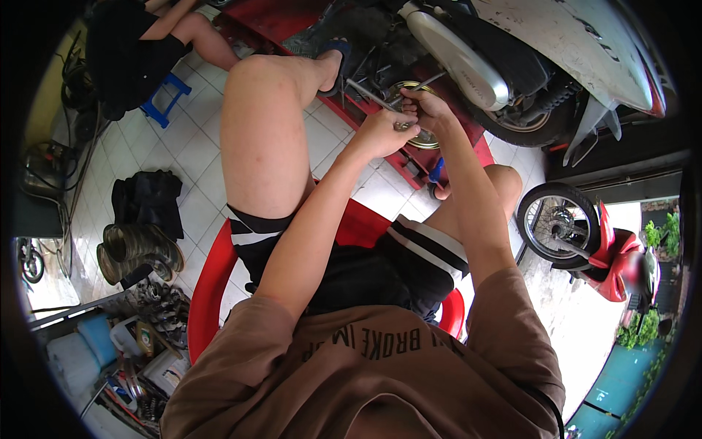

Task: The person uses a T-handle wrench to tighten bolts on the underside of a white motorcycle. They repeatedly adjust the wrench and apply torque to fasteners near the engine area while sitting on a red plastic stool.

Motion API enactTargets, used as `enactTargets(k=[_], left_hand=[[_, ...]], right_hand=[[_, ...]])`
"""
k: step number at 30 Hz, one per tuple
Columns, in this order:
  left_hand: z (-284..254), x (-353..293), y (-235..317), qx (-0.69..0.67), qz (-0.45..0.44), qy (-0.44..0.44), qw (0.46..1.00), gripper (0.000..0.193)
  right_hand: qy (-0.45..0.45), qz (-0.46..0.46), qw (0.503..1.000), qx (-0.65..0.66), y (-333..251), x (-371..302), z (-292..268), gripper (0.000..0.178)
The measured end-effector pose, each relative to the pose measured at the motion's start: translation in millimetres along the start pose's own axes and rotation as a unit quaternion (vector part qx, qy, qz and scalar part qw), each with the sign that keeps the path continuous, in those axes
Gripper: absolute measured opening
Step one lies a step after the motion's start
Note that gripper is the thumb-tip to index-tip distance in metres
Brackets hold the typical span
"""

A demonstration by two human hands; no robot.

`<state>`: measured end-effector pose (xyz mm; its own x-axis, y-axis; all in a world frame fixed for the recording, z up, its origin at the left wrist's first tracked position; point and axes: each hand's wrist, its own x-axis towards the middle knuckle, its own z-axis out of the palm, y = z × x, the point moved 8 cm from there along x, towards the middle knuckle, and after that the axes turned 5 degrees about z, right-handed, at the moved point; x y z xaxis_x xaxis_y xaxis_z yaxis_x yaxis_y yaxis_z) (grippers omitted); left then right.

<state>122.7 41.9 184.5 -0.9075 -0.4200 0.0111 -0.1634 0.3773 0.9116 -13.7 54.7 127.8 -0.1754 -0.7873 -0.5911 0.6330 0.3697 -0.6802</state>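
My left hand (384, 133) and my right hand (430, 110) are close together in front of the scooter, fingers curled. A silvery metal rod-like tool (369, 95) runs up and left from my left hand, which is closed around its lower end. From my right fist a shorter dark metal rod (431, 80) sticks out up and to the right. The working ends are hidden by my fingers, so I cannot tell the tools' exact kind. Just behind and below my hands sits a round, gold-rimmed dish (425, 140), partly covered by them.
A white scooter (468, 58) stands on a red lift platform (340, 110) ahead. I sit on a red chair (212, 285). A person (131, 51) sits on a blue stool (167, 100) at far left. Another red motorbike (610, 256) is at right; parts and containers (146, 336) lie lower left.
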Motion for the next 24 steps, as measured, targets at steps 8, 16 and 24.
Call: enactTargets(k=[8, 16, 24], left_hand=[[-24, 2, 5, -0.064, 0.015, 0.156, 0.986, 0.071], [-29, -12, -3, 0.104, -0.010, 0.208, 0.973, 0.064], [-8, -9, -4, 0.153, -0.033, 0.028, 0.987, 0.070]], right_hand=[[-0.004, -0.042, 0.999, 0.015, -7, 4, -2, 0.007], [-0.013, -0.004, 0.998, 0.056, -3, 5, -4, 0.005], [-0.012, -0.012, 0.998, 0.059, -8, 0, -5, 0.006]])
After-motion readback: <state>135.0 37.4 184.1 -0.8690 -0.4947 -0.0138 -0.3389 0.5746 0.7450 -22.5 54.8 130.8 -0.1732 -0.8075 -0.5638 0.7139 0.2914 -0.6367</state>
